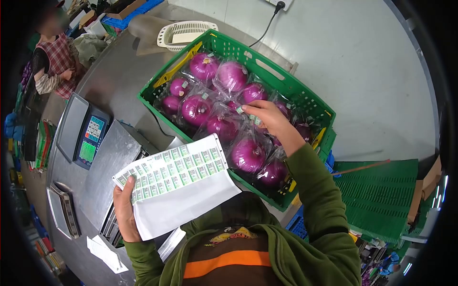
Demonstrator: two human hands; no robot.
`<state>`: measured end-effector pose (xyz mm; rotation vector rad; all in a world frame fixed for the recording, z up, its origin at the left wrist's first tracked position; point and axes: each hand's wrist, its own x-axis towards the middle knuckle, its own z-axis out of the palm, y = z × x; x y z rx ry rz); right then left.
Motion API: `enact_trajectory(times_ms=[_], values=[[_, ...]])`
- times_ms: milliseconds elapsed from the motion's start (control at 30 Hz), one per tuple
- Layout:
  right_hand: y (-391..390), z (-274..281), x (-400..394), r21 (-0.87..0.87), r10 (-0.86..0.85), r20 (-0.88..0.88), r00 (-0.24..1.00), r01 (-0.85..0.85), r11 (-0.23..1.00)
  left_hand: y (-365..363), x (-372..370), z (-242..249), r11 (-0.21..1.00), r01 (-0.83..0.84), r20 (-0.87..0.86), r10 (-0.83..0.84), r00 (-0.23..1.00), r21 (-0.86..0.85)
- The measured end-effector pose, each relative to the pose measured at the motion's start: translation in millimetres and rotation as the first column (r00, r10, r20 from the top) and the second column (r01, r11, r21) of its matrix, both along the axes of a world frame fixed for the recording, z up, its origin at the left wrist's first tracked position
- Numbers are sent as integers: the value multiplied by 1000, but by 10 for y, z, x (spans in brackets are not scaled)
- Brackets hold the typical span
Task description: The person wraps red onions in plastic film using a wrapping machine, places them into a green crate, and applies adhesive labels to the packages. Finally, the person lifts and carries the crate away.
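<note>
My left hand (pixel 125 209) grips the left edge of a white sheet (pixel 176 209) with rows of small green-and-white stickers (pixel 167 174), thumb on top. My right hand (pixel 244 108) is over a green crate (pixel 274 66), its fingers pinched on a small sticker (pixel 239 110) just above the plastic-wrapped purple onions. Several onions in clear film fill the crate, among them a large one (pixel 248 155) at the front, one (pixel 232 76) at the back and one (pixel 196 109) at the left. Small stickers show on some of the wrappings.
A scale with a lit keypad (pixel 93 136) and a metal box (pixel 107 171) stand left of the crate. Behind it lies a cream basket (pixel 183 34). A person in a checked apron (pixel 58 59) stands at the upper left. Papers (pixel 106 253) lie at the lower left.
</note>
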<state>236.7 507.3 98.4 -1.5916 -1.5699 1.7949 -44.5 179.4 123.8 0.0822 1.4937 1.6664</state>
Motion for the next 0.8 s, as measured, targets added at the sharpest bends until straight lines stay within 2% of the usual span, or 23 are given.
enact_trajectory(times_ms=[33, 100, 133, 200, 233, 300, 333, 367, 433, 467, 533, 633, 700, 767, 800], values=[[84, -57, -50, 3, 4, 1, 1000, -4, 1000, -26, -11, -1, 1000, -1, -20, 1, 1000, 10], [209, -187, -136, -19, 160, 189, 969, -159, 987, -89, -54, -38, 1000, 17, -34, -16, 999, 14], [276, -373, -165, -19, 160, 189, 969, -160, 987, -110, -68, -61, 1000, 12, -51, -12, 999, -1], [377, -715, -208, 273, 345, 295, 891, -425, 863, -139, -86, -69, 1000, 12, -68, -13, 998, -14], [369, -679, -228, 276, 339, 297, 893, -420, 864, -148, -90, -69, 1000, 10, -72, -12, 997, -24], [318, -442, -241, 356, 246, 554, 795, -494, 794, -150, -95, -62, 999, 19, -71, -21, 997, -27], [264, -261, -202, 436, 112, 620, 777, -459, 774, -155, -94, -46, 1000, -12, -82, 11, 997, -19], [254, -171, -101, 434, 104, 626, 773, -457, 776, -169, -95, -32, 999, -43, -89, 42, 995, -13], [281, -52, 200, 299, 187, 305, 934, -281, 912, -174, -105, -25, 999, -50, -79, 51, 996, 15], [245, -45, 328, 298, 183, 314, 932, -280, 913, -170, -106, -10, 998, -60, -74, 61, 995, 25], [100, -105, 550, 115, 358, -11, 934, -355, 928, -160, -93, -37, 997, -70, -87, 73, 994, 30], [-81, -214, 626, 40, 364, -90, 927, -361, 932, -93, -92, -10, 998, -64, -75, 65, 995, 14], [-121, -310, 625, 76, 377, -36, 925, -374, 924, -65, -83, -10, 999, -50, -76, 51, 996, 12], [-133, -255, 605, 196, 371, 295, 881, -435, 879, -40, -73, -13, 999, -35, -83, 36, 996, 17], [-127, -205, 667, 342, 321, 457, 830, -497, 798, -47, -68, -12, 999, -36, -93, 38, 995, 25]])
